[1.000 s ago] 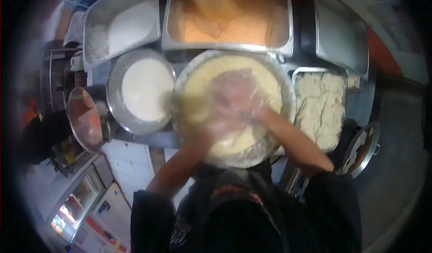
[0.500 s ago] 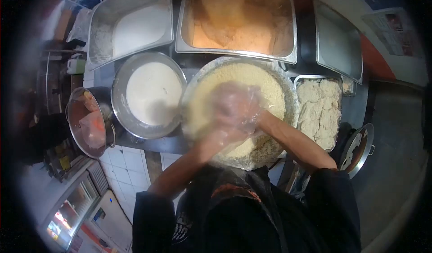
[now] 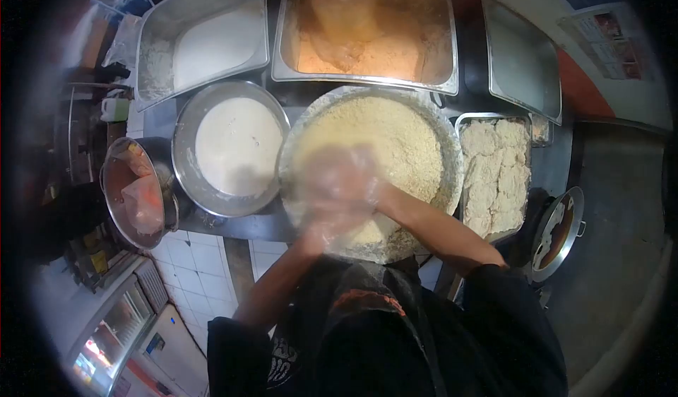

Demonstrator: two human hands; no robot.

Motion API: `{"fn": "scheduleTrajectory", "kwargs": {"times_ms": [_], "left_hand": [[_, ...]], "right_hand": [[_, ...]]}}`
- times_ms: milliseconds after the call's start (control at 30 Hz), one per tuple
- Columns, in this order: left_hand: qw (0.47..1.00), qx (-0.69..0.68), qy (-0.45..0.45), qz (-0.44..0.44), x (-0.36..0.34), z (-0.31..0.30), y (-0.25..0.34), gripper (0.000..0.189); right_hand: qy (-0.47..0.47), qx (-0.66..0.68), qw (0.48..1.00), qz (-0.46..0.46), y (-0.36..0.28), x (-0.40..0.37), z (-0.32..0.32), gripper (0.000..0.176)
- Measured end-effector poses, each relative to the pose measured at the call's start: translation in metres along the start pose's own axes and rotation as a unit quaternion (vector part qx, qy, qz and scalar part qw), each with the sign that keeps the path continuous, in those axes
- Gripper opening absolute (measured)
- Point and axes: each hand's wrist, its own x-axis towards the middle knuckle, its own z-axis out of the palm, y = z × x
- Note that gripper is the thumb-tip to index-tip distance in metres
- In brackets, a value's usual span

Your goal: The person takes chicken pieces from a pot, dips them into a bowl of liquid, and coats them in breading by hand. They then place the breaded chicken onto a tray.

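My left hand (image 3: 326,217) and my right hand (image 3: 353,176) are close together over a wide bowl (image 3: 456,150) of pale yellow crumbs (image 3: 406,132). Clear plastic, apparently thin gloves, shows around the hands. Motion smears the fingers, so whether they grip anything cannot be made out. Left of the crumbs stands a steel bowl (image 3: 185,185) of white liquid batter (image 3: 236,146). On the right, a metal tray (image 3: 460,125) holds several crumb-coated flat pieces (image 3: 494,174), laid close together.
Deep steel pans line the back: one with white powder (image 3: 219,47), another with orange powder (image 3: 374,54), and a third pan (image 3: 522,65) at right. A pot (image 3: 169,217) with a plastic bag stands left. A round metal pan (image 3: 568,231) is at far right.
Both hands have shifted left within the crumb bowl, the right hand more clearly, uncovering crumbs on the right side. The whole view has moved slightly.
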Motion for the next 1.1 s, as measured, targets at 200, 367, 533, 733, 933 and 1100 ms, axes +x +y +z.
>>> {"fn": "scheduleTrajectory", "kwargs": {"times_ms": [200, 367, 533, 733, 933, 1100], "left_hand": [[0.924, 0.377, -0.001, 0.062, 0.006, -0.003, 0.038, 0.044], [0.725, 0.681, -0.074, 0.065, 0.004, -0.009, 0.014, 0.039], [0.731, 0.679, -0.065, 0.013, 0.003, -0.002, 0.051, 0.038], [0.831, 0.516, 0.207, 0.028, -0.019, 0.029, 0.153, 0.097], [0.868, 0.446, 0.215, -0.038, 0.002, 0.037, 0.143, 0.103], [0.859, 0.489, 0.146, 0.040, 0.034, 0.058, 0.181, 0.094]], "right_hand": [[-0.040, -0.098, 0.994, 0.004, -0.011, 0.010, -0.008, 0.058], [-0.010, -0.084, 0.996, 0.036, -0.016, -0.010, 0.026, 0.057], [0.162, -0.097, 0.981, 0.037, -0.015, 0.000, 0.017, 0.051], [0.230, -0.018, 0.916, 0.329, -0.050, -0.072, -0.089, 0.058], [0.213, -0.049, 0.891, 0.397, -0.052, -0.086, -0.083, 0.056], [0.267, 0.015, 0.925, 0.271, -0.049, -0.061, -0.082, 0.051]]}}
